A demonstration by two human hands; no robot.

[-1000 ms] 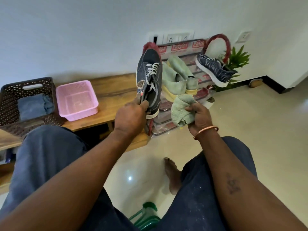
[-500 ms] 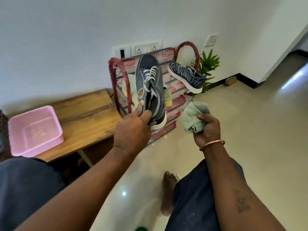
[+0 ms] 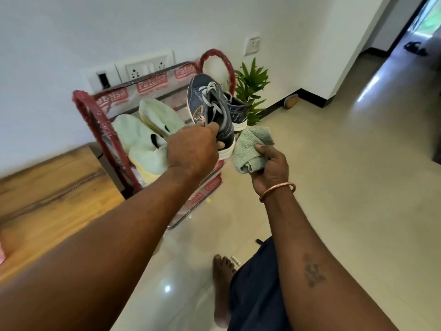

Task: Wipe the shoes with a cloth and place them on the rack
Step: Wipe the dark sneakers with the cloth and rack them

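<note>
Shoe (image 3: 210,108) moved toward rack (image 3: 112,137) right end, left grip (image 3: 193,149) pinching its heel, right grip (image 3: 272,168) clutching cloth (image 3: 250,149)

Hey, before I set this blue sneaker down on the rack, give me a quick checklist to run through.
1. Left hand grips the dark blue denim sneaker near its heel: ok.
2. Bunched green terry cloth held in the right hand: ok.
3. Free spot on the red-framed shoe rack beside the matching blue sneaker: cannot tell, the held sneaker hides it.
4. Pale green slip-on shoes lie towards the rack's other end: ok.
5. Sneaker fully wiped: cannot tell.
</note>
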